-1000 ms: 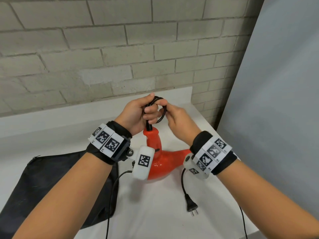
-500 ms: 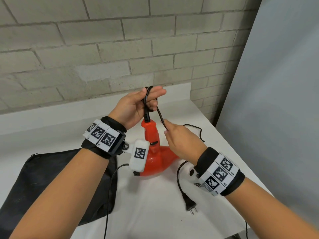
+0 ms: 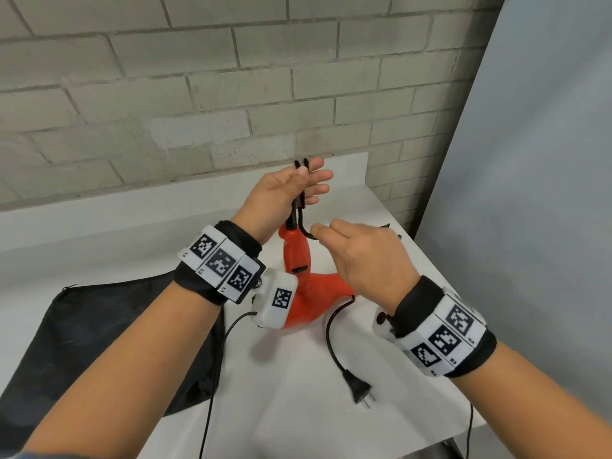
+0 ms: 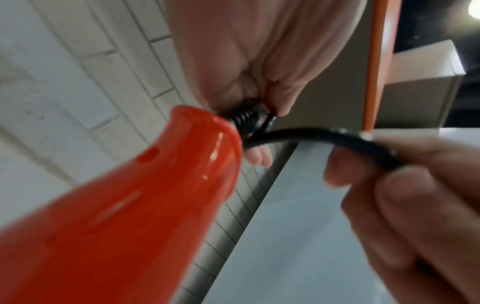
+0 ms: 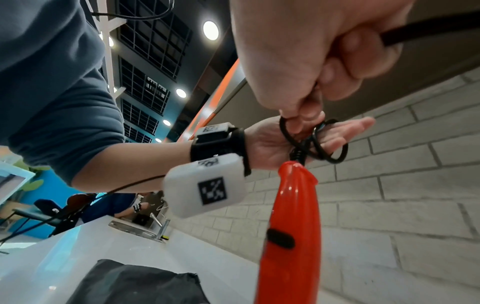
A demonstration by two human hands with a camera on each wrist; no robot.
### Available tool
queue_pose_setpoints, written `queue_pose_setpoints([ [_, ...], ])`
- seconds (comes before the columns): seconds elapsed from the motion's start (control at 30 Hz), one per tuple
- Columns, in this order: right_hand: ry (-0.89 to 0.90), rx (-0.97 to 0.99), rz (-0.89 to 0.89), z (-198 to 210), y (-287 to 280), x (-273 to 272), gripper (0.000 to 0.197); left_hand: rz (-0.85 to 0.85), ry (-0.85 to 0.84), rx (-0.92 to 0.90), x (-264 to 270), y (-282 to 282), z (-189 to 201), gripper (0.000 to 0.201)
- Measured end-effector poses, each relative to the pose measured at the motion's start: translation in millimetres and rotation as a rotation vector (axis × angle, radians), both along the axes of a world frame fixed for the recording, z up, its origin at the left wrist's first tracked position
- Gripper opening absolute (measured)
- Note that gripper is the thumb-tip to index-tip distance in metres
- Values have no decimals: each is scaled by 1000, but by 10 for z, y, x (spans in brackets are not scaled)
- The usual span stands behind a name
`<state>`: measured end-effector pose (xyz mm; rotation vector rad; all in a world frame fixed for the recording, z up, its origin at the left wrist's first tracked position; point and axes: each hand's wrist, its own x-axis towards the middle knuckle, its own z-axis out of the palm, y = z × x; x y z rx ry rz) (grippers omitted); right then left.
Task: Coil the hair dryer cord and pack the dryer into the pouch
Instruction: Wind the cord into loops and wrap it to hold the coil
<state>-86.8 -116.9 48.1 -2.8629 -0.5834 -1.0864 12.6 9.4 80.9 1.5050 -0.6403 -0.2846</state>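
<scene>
The red hair dryer (image 3: 299,260) stands on the white table (image 3: 298,425) with its handle up. My left hand (image 3: 309,180) is above the handle's tip and pinches small loops of the black cord (image 3: 302,223) between thumb and straight fingers. In the right wrist view the loops (image 5: 327,152) lie over the left palm (image 5: 270,144). My right hand (image 3: 319,235) is just right of the handle and pinches the cord (image 4: 311,133) a short way from the loops. The loose end runs down to the plug (image 3: 359,389) on the table. The black pouch (image 3: 99,326) lies flat at the left.
A brick wall (image 3: 231,94) backs the table and a grey panel (image 3: 530,193) closes the right side. The table's right edge runs close to my right wrist. Thin black sensor cables (image 3: 215,376) hang from both wrists. Farther left, a sink faucet (image 5: 162,228) is set in the counter.
My right hand slid down the cord away from the left hand, then came back up beside the dryer handle with a new length. The left hand kept the loops and rose slightly.
</scene>
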Motion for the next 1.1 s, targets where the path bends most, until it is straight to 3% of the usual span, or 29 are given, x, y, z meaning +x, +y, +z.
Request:
queue_pose_setpoints([
  [0.13,-115,42,131,214,0,91,16,-17,-23,122,-40,18,56,35],
  [0.23,-151,160,193,343,23,199,20,-8,-133,237,-43,47,56,39],
  [0.3,-141,237,185,447,-8,269,23,-10,-118,270,-81,57,86,47],
  [0.37,-65,301,123,543,-66,368,28,-82,-40,284,-94,49,101,68],
  [0.43,121,408,83,580,-144,489,25,-175,34,251,-98,48,102,78],
  [0.53,420,642,185,510,-214,633,18,-217,42,224,-74,58,79,70],
  [0.73,699,1037,397,355,-240,602,26,-183,162,140,-5,73,83,62],
  [0.8,713,1093,427,327,-255,599,24,-197,190,112,10,89,87,56],
  [0.93,628,1026,361,298,-250,623,28,-198,248,55,12,106,88,44],
  [1.1,627,1116,416,385,-182,606,34,-192,303,5,0,83,89,46],
])
